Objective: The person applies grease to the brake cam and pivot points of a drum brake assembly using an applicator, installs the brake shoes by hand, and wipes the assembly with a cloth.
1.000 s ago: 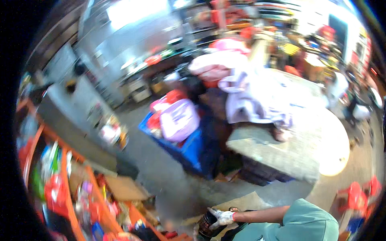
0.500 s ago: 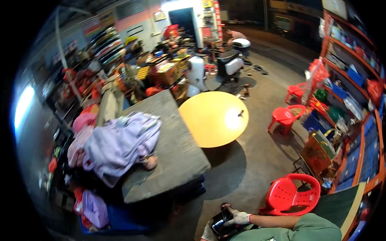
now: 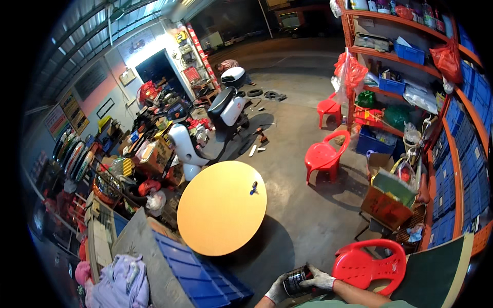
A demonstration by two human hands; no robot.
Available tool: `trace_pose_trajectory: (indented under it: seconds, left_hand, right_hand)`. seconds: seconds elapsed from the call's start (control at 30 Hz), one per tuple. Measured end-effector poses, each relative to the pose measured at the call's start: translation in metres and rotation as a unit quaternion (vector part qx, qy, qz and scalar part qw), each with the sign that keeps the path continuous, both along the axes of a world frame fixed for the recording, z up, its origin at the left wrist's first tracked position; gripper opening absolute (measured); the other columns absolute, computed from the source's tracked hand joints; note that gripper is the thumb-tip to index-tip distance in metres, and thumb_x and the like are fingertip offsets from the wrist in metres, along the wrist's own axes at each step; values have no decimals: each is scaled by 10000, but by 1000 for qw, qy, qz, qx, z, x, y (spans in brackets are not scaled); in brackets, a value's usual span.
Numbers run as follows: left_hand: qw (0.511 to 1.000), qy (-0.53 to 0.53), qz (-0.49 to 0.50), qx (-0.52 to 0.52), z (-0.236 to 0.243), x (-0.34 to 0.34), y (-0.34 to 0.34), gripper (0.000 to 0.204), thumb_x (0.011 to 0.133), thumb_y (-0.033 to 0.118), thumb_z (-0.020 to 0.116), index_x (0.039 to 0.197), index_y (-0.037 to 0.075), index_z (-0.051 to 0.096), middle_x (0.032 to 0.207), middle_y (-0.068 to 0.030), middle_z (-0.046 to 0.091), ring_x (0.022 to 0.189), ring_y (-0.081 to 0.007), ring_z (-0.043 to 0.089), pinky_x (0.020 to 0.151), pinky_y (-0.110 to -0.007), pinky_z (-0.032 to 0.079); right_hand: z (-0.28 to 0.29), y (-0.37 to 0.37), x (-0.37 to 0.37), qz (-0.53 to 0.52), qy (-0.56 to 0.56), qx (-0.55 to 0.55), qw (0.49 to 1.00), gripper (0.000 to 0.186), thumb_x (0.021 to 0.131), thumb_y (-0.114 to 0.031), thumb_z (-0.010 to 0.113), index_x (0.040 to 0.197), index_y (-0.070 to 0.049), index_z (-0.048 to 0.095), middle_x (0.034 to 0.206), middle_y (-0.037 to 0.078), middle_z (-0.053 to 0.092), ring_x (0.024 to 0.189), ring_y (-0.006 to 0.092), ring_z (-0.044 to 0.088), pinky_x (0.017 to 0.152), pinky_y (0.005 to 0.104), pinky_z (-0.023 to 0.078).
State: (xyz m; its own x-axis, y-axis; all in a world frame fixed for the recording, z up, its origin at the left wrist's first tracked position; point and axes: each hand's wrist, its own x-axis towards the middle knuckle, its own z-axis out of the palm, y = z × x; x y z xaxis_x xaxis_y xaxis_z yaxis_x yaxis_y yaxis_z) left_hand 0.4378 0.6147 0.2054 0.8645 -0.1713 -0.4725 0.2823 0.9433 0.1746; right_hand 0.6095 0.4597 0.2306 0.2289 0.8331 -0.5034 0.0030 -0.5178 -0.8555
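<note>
A dark cylindrical can (image 3: 296, 283) with a printed label is held between my hands near the lower edge. My left hand (image 3: 277, 290), in a white work glove, closes on the can's left side. On its right side, my right hand (image 3: 319, 281) grips it, also in a white glove with dark fingertips. The can lies tilted, and its underside is hidden. A red plastic chair (image 3: 367, 267) stands just right of my right hand.
A round yellow table (image 3: 221, 210) with a small dark item (image 3: 253, 188) stands ahead. Left are blue crates (image 3: 200, 272) and a lilac cloth (image 3: 123, 282). A white scooter (image 3: 233, 110) and a crouching person (image 3: 226, 65) are farther back. Orange shelving (image 3: 395, 59) lines the right.
The view has swung to the right and up, showing more of the shelves and roof. My left hand and the can now show more fully; both hands stay on the can.
</note>
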Motion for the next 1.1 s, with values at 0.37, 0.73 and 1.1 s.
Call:
trace_pose_trajectory:
  seconds: [0.37, 0.73, 1.1]
  left_hand:
    - [995, -70, 61, -24, 43, 261, 193, 811, 882, 568, 592, 1482, 72, 364, 1425, -161, 501, 1252, -353, 540, 1070, -563, 407]
    - [990, 55, -100, 79, 16, 568, 464, 698, 872, 661, 536, 1392, 197, 498, 1208, -93, 658, 981, -299, 661, 818, -494, 537]
    - [977, 28, -132, 163, -45, 931, 699, 522, 988, 486, 487, 1334, 96, 524, 1147, -53, 652, 989, -202, 638, 896, -364, 494]
  right_hand:
    - [-15, 211, 250, -16, -77, 50, 996, 1036, 679, -489, 824, 1426, 12, 309, 1391, 247, 463, 1324, 338, 442, 1111, 386, 355]
    - [-16, 439, 522, -185, 64, 104, 975, 1145, 712, -142, 835, 1548, 7, 69, 1414, 155, 438, 1269, 238, 468, 1051, 340, 402]
    - [-24, 656, 836, -347, 135, 111, 922, 1219, 651, -208, 885, 1537, 45, 87, 1473, 219, 395, 1346, 276, 409, 1123, 339, 330]
